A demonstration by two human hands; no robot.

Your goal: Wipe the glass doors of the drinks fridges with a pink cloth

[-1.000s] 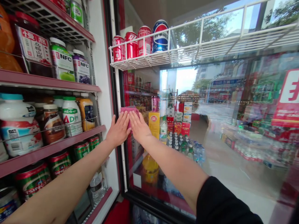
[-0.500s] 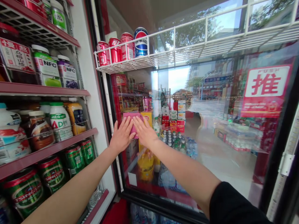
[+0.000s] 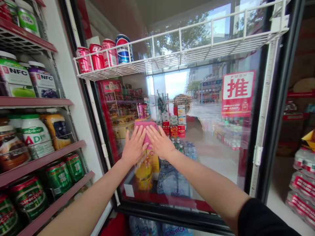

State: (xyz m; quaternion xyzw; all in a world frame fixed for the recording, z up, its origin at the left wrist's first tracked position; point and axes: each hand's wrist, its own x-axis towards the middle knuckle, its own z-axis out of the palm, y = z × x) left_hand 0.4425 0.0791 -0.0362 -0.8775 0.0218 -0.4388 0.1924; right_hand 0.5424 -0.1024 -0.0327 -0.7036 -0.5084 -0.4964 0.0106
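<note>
A pink cloth (image 3: pixel 145 127) is pressed flat against the glass door (image 3: pixel 211 157) of the drinks fridge, right there at centre, by the left hand (image 3: pixel 135 146) and right hand (image 3: pixel 159 142), both splayed open, unclenched, nothing grasped!

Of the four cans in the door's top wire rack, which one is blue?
The rightmost, a blue Pepsi can; the three cans left of it are red.

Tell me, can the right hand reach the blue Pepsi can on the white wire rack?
Probably yes. The right hand lies on a pink cloth on the glass door, and nothing stands between it and the blue Pepsi can above, though the white wire rail fronts it.
</note>
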